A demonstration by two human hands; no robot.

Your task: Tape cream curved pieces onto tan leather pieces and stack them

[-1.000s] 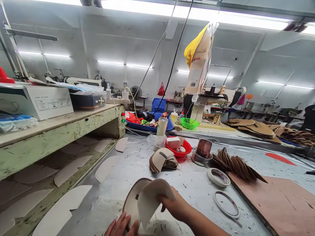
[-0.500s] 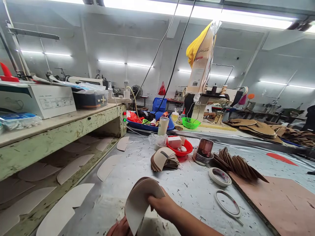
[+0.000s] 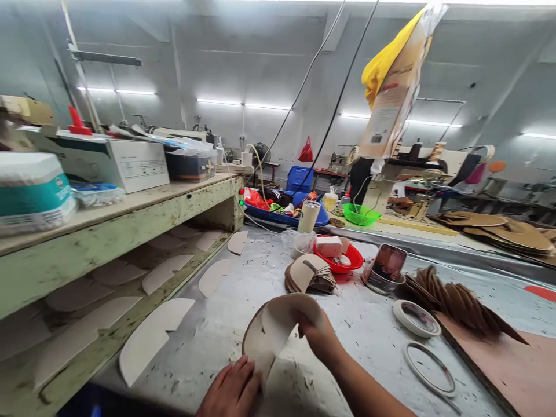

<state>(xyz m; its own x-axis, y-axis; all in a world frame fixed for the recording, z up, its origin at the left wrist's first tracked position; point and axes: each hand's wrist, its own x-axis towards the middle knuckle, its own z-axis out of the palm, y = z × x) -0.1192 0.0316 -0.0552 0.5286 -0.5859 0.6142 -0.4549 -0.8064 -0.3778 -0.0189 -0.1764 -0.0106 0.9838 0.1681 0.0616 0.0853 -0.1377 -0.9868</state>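
A curved beige panel with a dark edge (image 3: 281,315) is held low over the near part of the worktop (image 3: 217,336); whether one bent piece or two overlapping ones cannot be told. Its upper right side is clamped between thumb and fingers of the right hand (image 3: 317,335), while its lower end is pressed by the laid-out fingers of the left hand (image 3: 234,385). The hands are kept apart, with the panel between them.

Just beyond it, a fanned stack of small curved pieces (image 3: 299,273) is set near a red bowl (image 3: 355,259), in which a small white box (image 3: 329,247) and a rounded white item are held. A smartphone (image 3: 390,262) is propped in a clear round container (image 3: 377,282). Farther back, a blue tub (image 3: 320,219) is filled with a red plastic bag (image 3: 256,198) and mixed small goods; a cream tumbler (image 3: 308,216) is placed before it. A green basket (image 3: 364,216) is seen to the right.

On the raised shelf at left, packets are piled on a dark plastic box (image 3: 187,166). Fine print is carried by the white carton (image 3: 139,165), too small to be read. On the hanging plastic package (image 3: 391,107), a barcode is shown; its lettering is blurred.
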